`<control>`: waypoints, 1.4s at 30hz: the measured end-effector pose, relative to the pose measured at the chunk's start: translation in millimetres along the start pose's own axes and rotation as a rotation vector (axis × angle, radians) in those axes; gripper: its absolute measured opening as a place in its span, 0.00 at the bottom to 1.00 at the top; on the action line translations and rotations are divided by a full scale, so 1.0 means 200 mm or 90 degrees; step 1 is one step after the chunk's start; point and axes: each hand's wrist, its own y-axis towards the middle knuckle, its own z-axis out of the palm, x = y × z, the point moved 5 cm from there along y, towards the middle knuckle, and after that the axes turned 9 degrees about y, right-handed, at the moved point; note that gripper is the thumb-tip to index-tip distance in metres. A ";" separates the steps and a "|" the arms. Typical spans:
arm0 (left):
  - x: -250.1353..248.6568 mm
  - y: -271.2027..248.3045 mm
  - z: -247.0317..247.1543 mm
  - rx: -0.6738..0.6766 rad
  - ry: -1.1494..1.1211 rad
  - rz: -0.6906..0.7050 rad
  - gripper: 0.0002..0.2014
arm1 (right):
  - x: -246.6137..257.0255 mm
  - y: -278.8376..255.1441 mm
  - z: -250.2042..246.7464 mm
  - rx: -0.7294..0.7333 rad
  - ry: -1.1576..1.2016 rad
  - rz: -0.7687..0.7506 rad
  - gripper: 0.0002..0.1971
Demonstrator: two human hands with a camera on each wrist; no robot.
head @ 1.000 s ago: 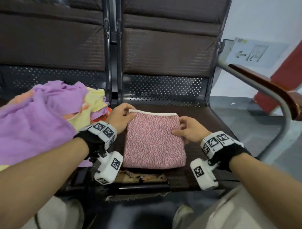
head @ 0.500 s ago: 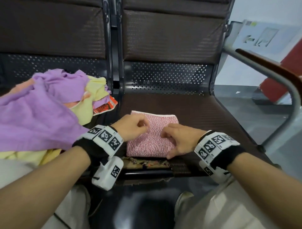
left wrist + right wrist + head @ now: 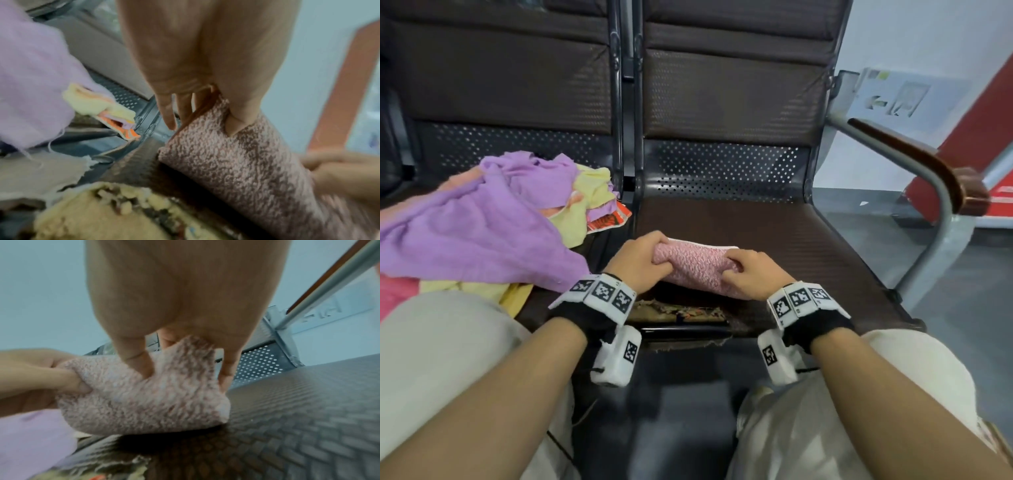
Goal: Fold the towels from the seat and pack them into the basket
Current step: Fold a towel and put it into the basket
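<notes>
Item, as I see it remotely: pink speckled towel (image 3: 695,270), folded thick, on the near edge of the right-hand seat (image 3: 784,240), my left hand (image 3: 640,262) and right hand (image 3: 753,274) each gripping an end with curled fingers; heaped towels (image 3: 482,226) left; no legible writing.

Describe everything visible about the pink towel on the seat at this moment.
The pink towel is a nubbly, mottled pink-and-white terry cloth with a white hem along its far edge. It is folded into a thick, compact bundle on the dark brown seat. The left hand grips its left end and the right hand its right end, thumbs pressed into the pile.
</notes>
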 end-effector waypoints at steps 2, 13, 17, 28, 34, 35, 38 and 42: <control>0.03 0.00 -0.04 -0.022 -0.048 -0.020 0.09 | -0.04 -0.04 -0.02 0.028 0.017 0.031 0.29; 0.18 0.17 0.01 0.054 -0.068 -0.184 0.13 | -0.12 0.13 -0.06 -0.109 0.219 0.102 0.19; 0.24 0.23 0.04 0.092 -0.071 -0.240 0.15 | -0.19 0.22 0.02 -0.062 0.224 0.211 0.17; 0.23 0.25 0.06 0.160 0.063 -0.245 0.21 | -0.16 0.32 0.09 0.016 0.126 0.331 0.33; 0.03 0.17 -0.12 0.103 0.051 -0.045 0.53 | 0.13 0.27 -0.12 -0.048 0.303 0.076 0.16; -0.04 0.16 -0.16 0.090 0.009 0.003 0.61 | 0.21 0.24 -0.18 -0.053 0.301 0.015 0.15; -0.25 0.13 -0.31 0.059 -0.104 0.112 0.70 | 0.45 0.13 -0.36 -0.035 0.281 -0.141 0.20; -0.42 0.12 -0.42 0.126 -0.138 0.180 0.36 | 0.62 -0.06 -0.61 -0.070 0.172 -0.257 0.19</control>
